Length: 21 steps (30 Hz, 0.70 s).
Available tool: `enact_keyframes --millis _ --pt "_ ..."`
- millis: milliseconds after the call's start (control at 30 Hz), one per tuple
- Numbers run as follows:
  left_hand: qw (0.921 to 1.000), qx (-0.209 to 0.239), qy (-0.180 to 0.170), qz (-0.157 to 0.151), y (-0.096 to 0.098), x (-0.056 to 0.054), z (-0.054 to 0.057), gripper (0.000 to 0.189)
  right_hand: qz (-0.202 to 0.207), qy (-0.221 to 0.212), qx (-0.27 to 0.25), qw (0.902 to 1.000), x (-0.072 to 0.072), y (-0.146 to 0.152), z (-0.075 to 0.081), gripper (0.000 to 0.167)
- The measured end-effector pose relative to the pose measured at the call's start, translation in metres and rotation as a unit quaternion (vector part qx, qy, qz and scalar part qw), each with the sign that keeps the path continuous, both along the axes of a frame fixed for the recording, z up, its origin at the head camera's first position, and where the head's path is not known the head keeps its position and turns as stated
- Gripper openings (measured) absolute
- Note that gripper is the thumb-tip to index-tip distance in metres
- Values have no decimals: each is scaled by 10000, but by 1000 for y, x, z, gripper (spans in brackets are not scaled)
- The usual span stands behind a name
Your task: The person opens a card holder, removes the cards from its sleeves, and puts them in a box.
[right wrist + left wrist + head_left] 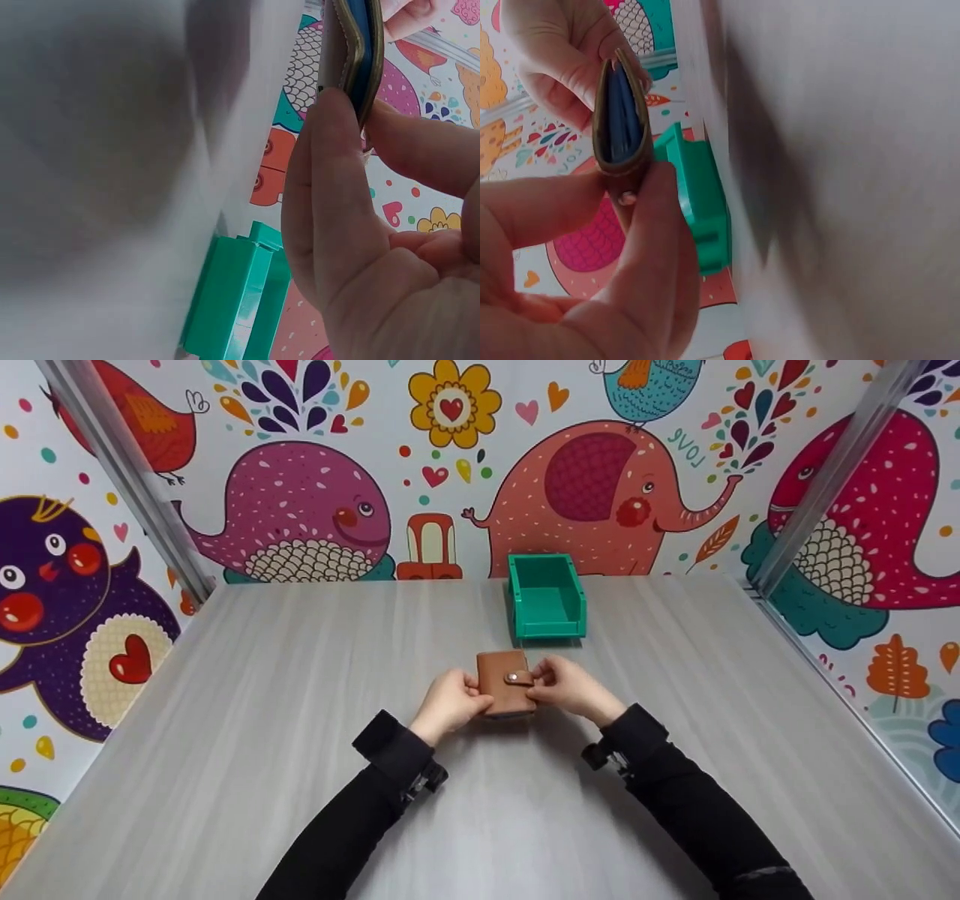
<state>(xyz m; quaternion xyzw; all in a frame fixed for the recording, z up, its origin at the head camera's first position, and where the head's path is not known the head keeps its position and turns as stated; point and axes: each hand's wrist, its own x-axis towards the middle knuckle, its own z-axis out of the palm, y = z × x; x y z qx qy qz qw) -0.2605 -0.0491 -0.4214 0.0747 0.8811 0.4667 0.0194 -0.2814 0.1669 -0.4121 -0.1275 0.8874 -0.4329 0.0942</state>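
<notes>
A brown leather wallet (499,684) with a snap strap on its right side is held up over the table, its strap side facing the head camera. My left hand (452,703) pinches its left edge between thumb and fingers. At the opposite edge, my right hand (568,688) pinches it beside the strap. From the left wrist, the wallet (621,120) appears end-on, folded, with blue layers between its leather covers. The right wrist view shows fingers (334,142) pressed against one cover and the thumb on the other.
Just beyond the wallet, a green plastic bin (551,611) stands on the pale wood-grain table (300,660). Printed panels with cartoon animals (307,510) rise along the back and both sides, with metal posts (142,487) at the corners.
</notes>
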Motion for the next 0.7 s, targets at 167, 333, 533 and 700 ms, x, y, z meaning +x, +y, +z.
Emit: enact_keyframes --millis 167,333,533,700 --pt "9998 -88 49 -164 4 5 -2 23 37 -38 46 10000 4 5 -5 20" --pt "9995 -143 -111 -245 6 7 -4 25 46 -140 23 9999 9 8 -10 19" --pt "9989 -246 -163 -364 9 11 -8 25 80 -224 -62 9997 14 11 -16 19" --pt "9984 -333 -63 -451 10 13 -10 24 83 -316 -141 9994 16 13 -20 19"
